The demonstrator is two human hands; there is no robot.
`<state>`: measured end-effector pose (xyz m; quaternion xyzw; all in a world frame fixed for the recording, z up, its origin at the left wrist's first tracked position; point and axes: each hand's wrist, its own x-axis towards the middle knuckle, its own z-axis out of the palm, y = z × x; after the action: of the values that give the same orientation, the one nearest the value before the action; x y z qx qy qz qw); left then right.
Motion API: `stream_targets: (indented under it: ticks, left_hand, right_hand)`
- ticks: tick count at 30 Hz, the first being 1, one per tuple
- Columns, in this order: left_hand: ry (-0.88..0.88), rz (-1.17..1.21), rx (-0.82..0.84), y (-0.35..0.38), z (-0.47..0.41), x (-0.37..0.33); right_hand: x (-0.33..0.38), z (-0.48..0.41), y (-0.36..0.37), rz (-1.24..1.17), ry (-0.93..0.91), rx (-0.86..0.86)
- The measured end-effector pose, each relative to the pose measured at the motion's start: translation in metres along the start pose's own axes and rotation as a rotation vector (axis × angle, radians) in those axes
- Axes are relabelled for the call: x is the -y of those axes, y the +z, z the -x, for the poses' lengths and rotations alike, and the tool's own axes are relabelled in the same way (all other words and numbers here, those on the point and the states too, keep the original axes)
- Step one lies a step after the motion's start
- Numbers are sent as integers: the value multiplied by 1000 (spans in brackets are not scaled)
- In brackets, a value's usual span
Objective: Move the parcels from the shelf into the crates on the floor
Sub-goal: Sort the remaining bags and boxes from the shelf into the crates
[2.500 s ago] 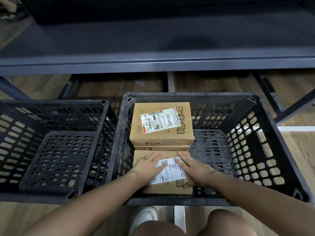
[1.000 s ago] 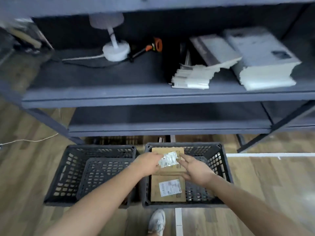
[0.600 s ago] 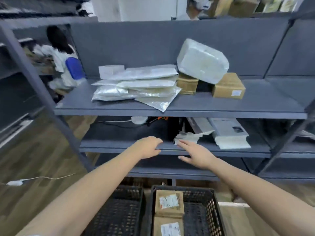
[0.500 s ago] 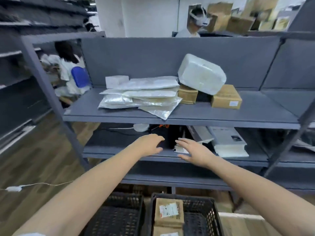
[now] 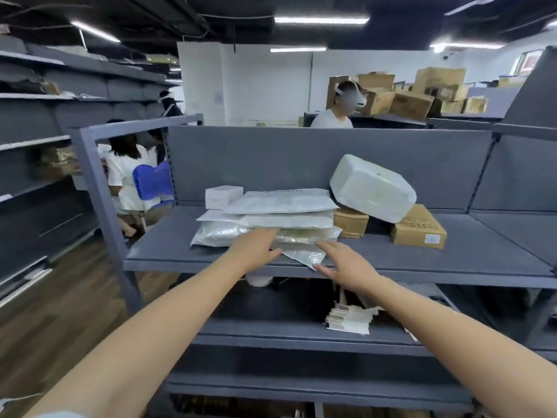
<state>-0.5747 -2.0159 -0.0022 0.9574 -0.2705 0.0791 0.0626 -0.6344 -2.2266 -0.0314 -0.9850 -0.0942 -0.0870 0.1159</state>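
Note:
A stack of flat silvery mailer bags (image 5: 280, 218) lies on the grey shelf (image 5: 422, 257). Behind it stands a small white box (image 5: 223, 197). To the right, a big white wrapped parcel (image 5: 372, 187) rests tilted on a small brown carton (image 5: 350, 222) and a larger brown carton (image 5: 417, 227). My left hand (image 5: 254, 248) is open at the front of the bag stack, fingers touching the lower bags. My right hand (image 5: 346, 264) is open at the shelf edge, beside the lowest bag's overhanging corner. The crates are out of view.
The shelf below holds a pile of white paper tags (image 5: 349, 318). A grey upright post (image 5: 99, 191) stands at the left. Other people work behind the shelving, one in white (image 5: 333, 116) beyond the back panel, others at the left (image 5: 126, 176). Brown cartons (image 5: 416, 95) are stacked far back.
My view has risen from the crates on the floor to the upper shelf. Both hands left the boxes in the crate, lifted, and now reach the stack of bags.

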Motion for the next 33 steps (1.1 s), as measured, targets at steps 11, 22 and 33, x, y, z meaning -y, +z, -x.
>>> stream_targets:
  ticks: [11,22,33]
  left_hand:
    - [15,-6,-57,-13,-104,106]
    - [-14,-61,189,9,-147,127]
    - [-22,81,-2,20,-162,128]
  right_hand:
    - [-7,-147,-20,209,86,-156]
    - [-21,-204,3,444,97,101]
    - [-14,-230,12,458,48,97]
